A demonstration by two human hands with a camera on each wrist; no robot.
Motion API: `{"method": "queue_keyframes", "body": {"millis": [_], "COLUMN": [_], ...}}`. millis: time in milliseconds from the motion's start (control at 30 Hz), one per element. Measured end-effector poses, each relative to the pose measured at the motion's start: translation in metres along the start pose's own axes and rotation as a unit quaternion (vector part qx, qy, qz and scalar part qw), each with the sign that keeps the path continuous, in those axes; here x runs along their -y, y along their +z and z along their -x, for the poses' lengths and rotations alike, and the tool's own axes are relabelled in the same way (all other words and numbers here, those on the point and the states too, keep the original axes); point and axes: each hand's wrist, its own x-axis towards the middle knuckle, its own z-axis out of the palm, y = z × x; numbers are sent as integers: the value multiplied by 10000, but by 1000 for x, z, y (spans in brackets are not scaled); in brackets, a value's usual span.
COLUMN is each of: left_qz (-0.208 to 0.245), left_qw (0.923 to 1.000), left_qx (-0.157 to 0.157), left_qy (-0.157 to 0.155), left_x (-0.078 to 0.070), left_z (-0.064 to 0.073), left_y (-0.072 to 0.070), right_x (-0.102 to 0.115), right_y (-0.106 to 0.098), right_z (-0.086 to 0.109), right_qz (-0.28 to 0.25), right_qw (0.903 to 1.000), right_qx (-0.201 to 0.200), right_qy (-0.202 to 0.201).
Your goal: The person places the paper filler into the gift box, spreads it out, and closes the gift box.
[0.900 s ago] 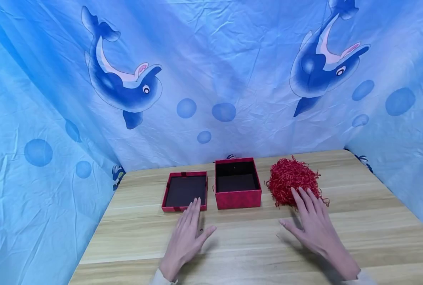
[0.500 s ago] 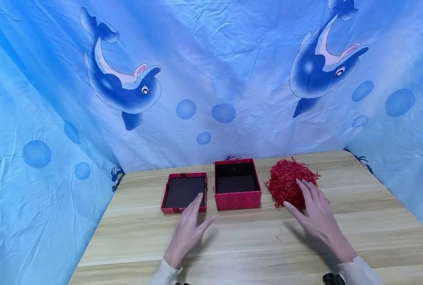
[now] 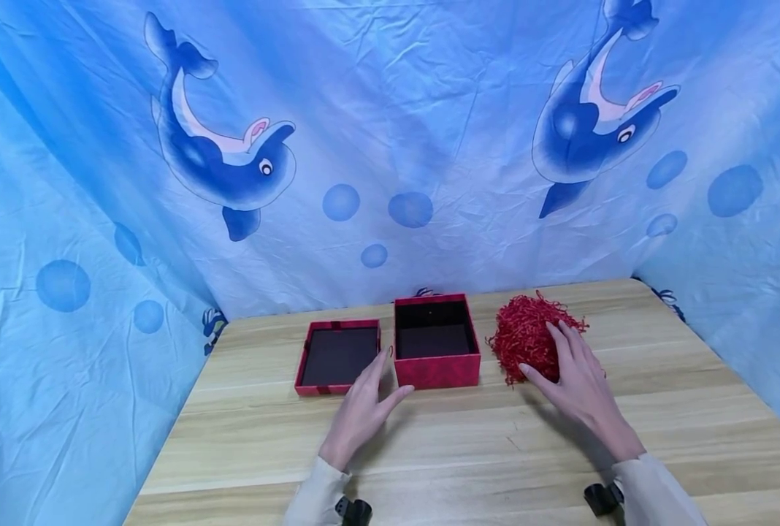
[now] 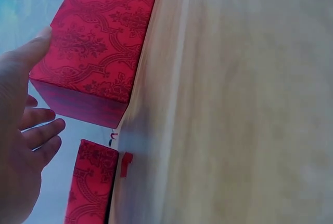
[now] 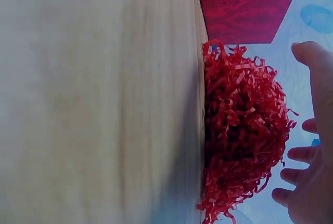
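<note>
Right hand (image 3: pixel 583 387), grip apart, near shredded paper (image 3: pixel 524 336), left hand (image 3: pixel 361 416), grip apart, near red box (image 3: pixel 438 371), toward far edge of desk (image 3: pixel 459 460)

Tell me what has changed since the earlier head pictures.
The left hand has moved forward and to the right, toward the open red box. The right hand has moved forward, farther over the red shredded paper pile. Neither hand has taken hold of or let go of anything. The box, the upturned red lid and the pile stayed in place.
</note>
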Motion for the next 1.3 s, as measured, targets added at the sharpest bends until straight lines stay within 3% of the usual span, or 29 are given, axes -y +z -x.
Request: {"method": "queue_keyframes", "body": {"millis": [767,1300], "left_qz": [600,1164], "left_qw": [9977,9931], "left_qx": [142,-99], "left_qy": [-286,-108], "left_x": [9,9], "left_z": [-18,-30], "left_y": [6,18], "right_x": [-12,-19], "right_y": [13,17], "right_z": [-18,-35], "right_qz": [-112,-60], "right_qw": [9999,9997], "right_qx": [113,139], "right_qy": [62,170]}}
